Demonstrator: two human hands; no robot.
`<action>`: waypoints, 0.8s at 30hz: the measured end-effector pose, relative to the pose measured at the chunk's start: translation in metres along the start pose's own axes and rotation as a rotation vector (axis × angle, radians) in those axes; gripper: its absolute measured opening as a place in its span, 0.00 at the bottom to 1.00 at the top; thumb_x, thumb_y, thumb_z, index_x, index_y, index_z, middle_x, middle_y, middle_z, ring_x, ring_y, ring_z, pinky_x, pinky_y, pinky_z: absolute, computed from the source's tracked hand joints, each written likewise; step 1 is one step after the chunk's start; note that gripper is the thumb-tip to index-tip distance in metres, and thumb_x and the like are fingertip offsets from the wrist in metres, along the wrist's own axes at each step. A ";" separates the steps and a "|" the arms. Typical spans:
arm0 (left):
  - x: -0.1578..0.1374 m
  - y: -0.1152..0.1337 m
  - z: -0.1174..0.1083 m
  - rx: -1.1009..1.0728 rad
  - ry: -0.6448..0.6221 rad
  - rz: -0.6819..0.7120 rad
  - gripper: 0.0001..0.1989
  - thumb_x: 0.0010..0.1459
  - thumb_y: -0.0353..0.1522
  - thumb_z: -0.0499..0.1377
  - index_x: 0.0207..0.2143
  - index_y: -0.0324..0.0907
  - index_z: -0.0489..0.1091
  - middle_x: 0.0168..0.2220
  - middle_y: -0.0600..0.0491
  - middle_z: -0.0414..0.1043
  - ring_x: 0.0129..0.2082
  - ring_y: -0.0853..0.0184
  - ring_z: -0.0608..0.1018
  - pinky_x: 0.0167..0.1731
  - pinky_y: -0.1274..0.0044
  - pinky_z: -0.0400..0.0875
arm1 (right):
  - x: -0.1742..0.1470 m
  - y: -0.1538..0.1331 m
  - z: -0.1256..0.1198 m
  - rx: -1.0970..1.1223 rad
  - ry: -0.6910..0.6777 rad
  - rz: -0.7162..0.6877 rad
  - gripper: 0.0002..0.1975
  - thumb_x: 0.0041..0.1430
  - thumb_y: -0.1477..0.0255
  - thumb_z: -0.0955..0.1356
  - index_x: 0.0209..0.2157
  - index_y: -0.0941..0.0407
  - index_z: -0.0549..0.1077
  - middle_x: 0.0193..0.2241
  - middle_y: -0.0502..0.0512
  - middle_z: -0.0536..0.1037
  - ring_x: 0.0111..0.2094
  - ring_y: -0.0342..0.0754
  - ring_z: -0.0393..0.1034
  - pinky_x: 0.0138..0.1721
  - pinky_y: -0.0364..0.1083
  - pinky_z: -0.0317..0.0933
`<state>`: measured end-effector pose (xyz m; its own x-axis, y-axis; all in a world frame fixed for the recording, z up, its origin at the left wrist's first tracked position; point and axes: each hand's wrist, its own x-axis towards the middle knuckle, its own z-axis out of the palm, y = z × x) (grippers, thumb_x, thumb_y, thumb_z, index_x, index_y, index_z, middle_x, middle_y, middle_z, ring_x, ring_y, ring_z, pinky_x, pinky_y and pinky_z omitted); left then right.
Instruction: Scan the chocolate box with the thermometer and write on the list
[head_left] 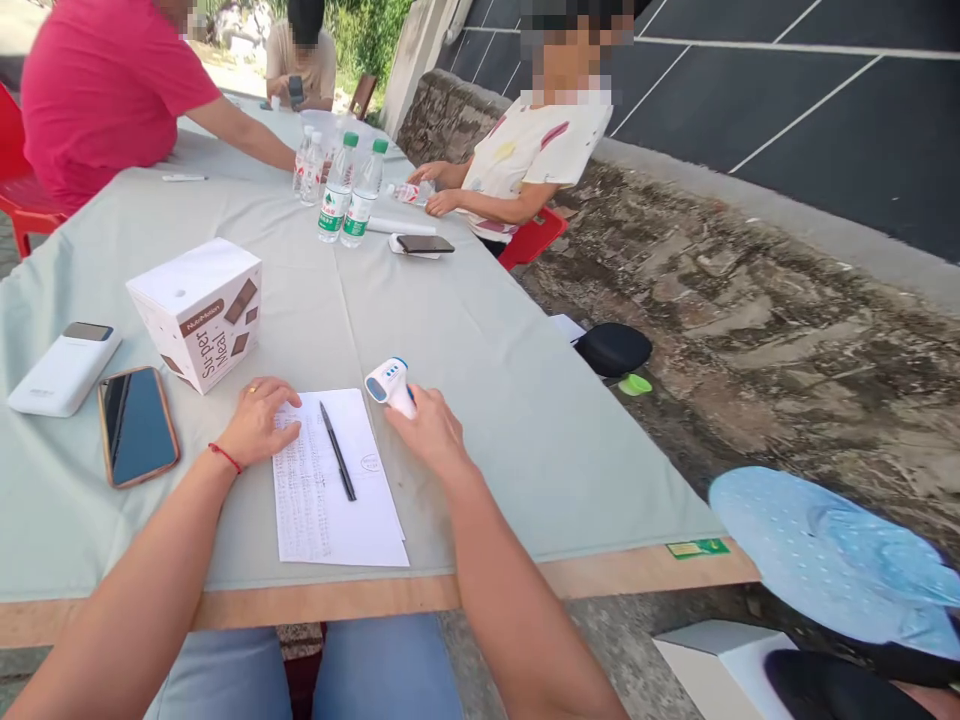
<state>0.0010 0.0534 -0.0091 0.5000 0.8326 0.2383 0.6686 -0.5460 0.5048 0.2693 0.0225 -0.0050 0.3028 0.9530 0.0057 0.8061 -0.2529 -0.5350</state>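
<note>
My right hand [435,430] is wrapped round the handle of a white and blue infrared thermometer [388,380], just above the cloth beside the papers. My left hand [262,415] lies at the left edge of the handwritten sheets of paper [300,500], fingers loosely spread and slightly bent, holding nothing. A black pen [337,452] rests on the papers between my hands. Left of my left hand lies a smartphone [139,428] in a brown-edged case. Behind that hand stands a white "Su-per Meal" box [199,310].
A white power bank [66,368] lies at the left. Farther back stand several water bottles [362,195] and a dark phone [425,244]. People sit at the table's far sides; one sleeve is pink [112,90]. A blue hat [832,550] is beyond the right corner.
</note>
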 end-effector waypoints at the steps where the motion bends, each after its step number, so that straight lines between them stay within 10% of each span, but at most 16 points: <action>1: 0.000 0.001 0.000 0.003 -0.027 -0.001 0.11 0.51 0.33 0.57 0.38 0.41 0.69 0.47 0.49 0.69 0.51 0.59 0.68 0.58 0.61 0.57 | 0.002 0.006 0.004 -0.086 -0.005 0.007 0.10 0.55 0.67 0.68 0.38 0.57 0.72 0.37 0.58 0.70 0.37 0.54 0.67 0.35 0.47 0.58; 7: 0.002 0.008 0.002 0.025 -0.074 -0.018 0.13 0.48 0.34 0.62 0.38 0.41 0.69 0.48 0.49 0.68 0.53 0.58 0.66 0.59 0.60 0.54 | -0.014 -0.002 0.014 -0.077 0.268 -0.254 0.11 0.57 0.66 0.68 0.39 0.57 0.69 0.40 0.62 0.72 0.41 0.55 0.67 0.39 0.49 0.59; 11: 0.002 0.009 0.005 0.022 -0.073 0.004 0.16 0.49 0.38 0.65 0.39 0.41 0.70 0.49 0.49 0.67 0.53 0.57 0.66 0.59 0.60 0.54 | -0.026 -0.032 0.028 0.070 -0.062 -0.443 0.09 0.59 0.65 0.68 0.34 0.56 0.68 0.27 0.51 0.72 0.25 0.46 0.65 0.28 0.44 0.56; 15: 0.002 0.010 0.008 0.006 -0.100 0.025 0.11 0.50 0.37 0.66 0.36 0.43 0.74 0.49 0.49 0.66 0.54 0.57 0.65 0.59 0.60 0.53 | -0.033 -0.038 0.042 0.071 -0.086 -0.502 0.15 0.55 0.75 0.64 0.45 0.56 0.71 0.28 0.51 0.71 0.26 0.46 0.64 0.27 0.44 0.56; 24: 0.001 0.011 0.014 -0.031 -0.112 0.023 0.10 0.50 0.36 0.66 0.37 0.47 0.77 0.49 0.50 0.64 0.54 0.57 0.64 0.60 0.59 0.53 | -0.033 -0.021 0.040 1.019 -0.153 -0.375 0.17 0.56 0.69 0.66 0.49 0.52 0.69 0.29 0.49 0.67 0.29 0.45 0.66 0.34 0.47 0.64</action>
<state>0.0165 0.0475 -0.0148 0.5746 0.8032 0.1570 0.6397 -0.5604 0.5260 0.2219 0.0027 -0.0274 0.0027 0.9691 0.2468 0.0142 0.2468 -0.9690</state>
